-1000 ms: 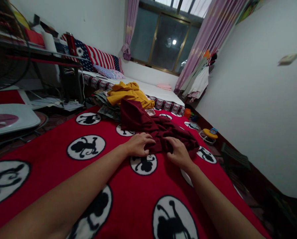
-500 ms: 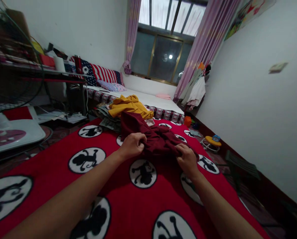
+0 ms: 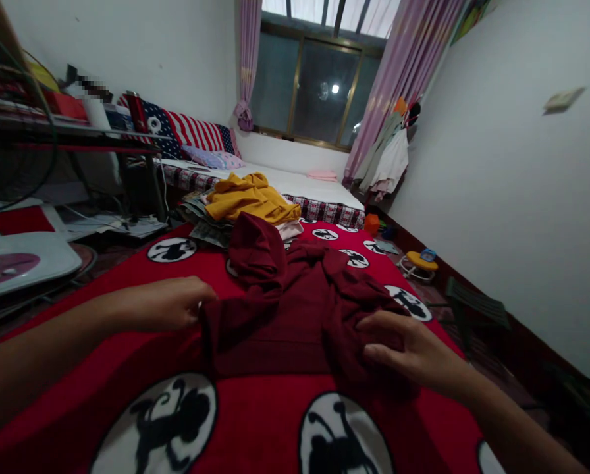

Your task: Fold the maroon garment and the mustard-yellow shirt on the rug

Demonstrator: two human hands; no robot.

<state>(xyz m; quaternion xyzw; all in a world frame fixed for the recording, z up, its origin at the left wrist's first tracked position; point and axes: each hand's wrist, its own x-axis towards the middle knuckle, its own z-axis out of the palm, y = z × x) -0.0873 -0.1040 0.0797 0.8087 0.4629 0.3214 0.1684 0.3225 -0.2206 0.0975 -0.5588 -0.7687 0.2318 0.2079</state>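
A maroon top (image 3: 295, 322) lies partly spread and creased on the red blanket (image 3: 255, 421) printed with black figures in white circles. My left hand (image 3: 179, 303) is closed at the top's left edge, pinching the cloth and drawing it out to the left. My right hand (image 3: 403, 345) rests over the bunched right side of the top, thumb and fingers apart. Whether its fingertips press on the cloth I cannot tell. Just beyond the top, a yellow garment (image 3: 253, 197) sits on a pile of folded clothes (image 3: 211, 230).
Behind the blanket stands a bed (image 3: 270, 181) with a white sheet, below the window. At the left is a cluttered desk (image 3: 122, 148). Along the right wall are a yellow stool (image 3: 421, 261) and a dark green chair (image 3: 477, 303). Clothes (image 3: 391, 164) hang by the curtain.
My hands have moved apart and nearer to me, and the maroon top has gone from bunched to spread wider. My right hand has loosened from its grip. The camera view has shifted slightly.
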